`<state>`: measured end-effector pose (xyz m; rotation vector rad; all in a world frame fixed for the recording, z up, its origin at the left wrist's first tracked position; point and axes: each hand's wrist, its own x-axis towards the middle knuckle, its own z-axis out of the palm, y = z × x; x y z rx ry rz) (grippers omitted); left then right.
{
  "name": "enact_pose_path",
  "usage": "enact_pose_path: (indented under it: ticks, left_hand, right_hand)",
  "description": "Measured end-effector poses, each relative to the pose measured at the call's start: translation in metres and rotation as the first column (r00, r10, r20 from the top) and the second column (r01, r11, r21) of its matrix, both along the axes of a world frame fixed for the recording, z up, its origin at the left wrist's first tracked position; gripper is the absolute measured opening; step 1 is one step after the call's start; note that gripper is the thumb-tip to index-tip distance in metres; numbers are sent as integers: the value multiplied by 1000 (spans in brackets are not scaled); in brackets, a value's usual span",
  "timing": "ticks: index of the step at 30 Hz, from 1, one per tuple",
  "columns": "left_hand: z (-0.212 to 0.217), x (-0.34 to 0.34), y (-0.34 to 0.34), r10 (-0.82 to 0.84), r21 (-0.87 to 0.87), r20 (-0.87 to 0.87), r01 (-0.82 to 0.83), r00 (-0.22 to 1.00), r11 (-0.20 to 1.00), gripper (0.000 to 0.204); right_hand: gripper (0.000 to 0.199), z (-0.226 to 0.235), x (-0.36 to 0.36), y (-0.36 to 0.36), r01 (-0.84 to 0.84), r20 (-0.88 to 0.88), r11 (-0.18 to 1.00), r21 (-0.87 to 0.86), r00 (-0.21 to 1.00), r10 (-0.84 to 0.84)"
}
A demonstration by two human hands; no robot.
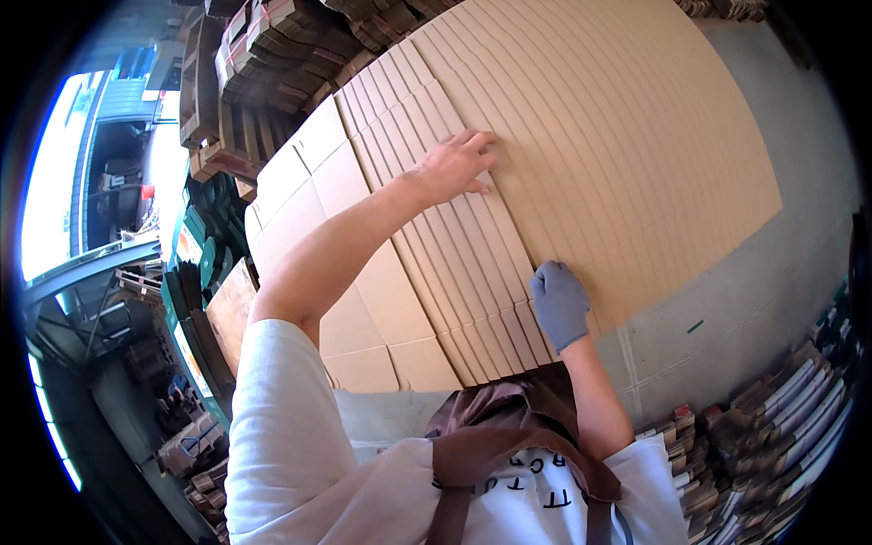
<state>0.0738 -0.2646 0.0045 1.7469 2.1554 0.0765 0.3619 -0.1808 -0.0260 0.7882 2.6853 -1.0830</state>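
Observation:
Before me lies a wide spread of flat brown cardboard sheets point(627, 154), overlapping in a long fanned row. Creased flat cardboard blanks point(481, 272) make up the middle and left part of it. My bare left hand point(457, 165) rests over the long edge between the two parts, its fingers apart and slightly bent. Nearer to me on that same edge is my right hand point(560, 302), in a grey glove. Its fingers are closed at the edge of a cardboard sheet; the fingertips are partly hidden.
Bundled cardboard point(286, 54) is stacked at the far left, beside a wooden pallet point(222, 150). Grey concrete floor point(672, 350) shows on the right. Stacks of flat cardboard point(772, 427) stand at the lower right. Dark green objects point(213, 222) are at the left.

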Motion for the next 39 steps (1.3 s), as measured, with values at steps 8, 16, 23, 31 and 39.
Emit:
enact_pose_path:
  ticks: [8,16,23,31,39]
  left_hand:
    - [4,-9,16,27,-69,92,-21,995,997,30]
    - [6,-9,28,72,-132,104,-58,992,989,29]
    - [6,-10,34,77,-121,126,-62,989,991,28]
    - [-1,-7,36,61,-88,92,-53,994,995,30]
    - [-3,-7,34,66,-66,84,-60,994,996,30]
  right_hand:
    - [12,-6,3,0,42,-67,999,-30,997,-44]
    - [12,-6,3,4,105,-91,992,-74,990,-111]
    - [10,-8,5,7,130,-109,986,-102,984,-141]
    - [11,-6,4,1,131,-30,991,2,991,-131]
    - [14,-9,3,1,100,8,988,116,995,-102]
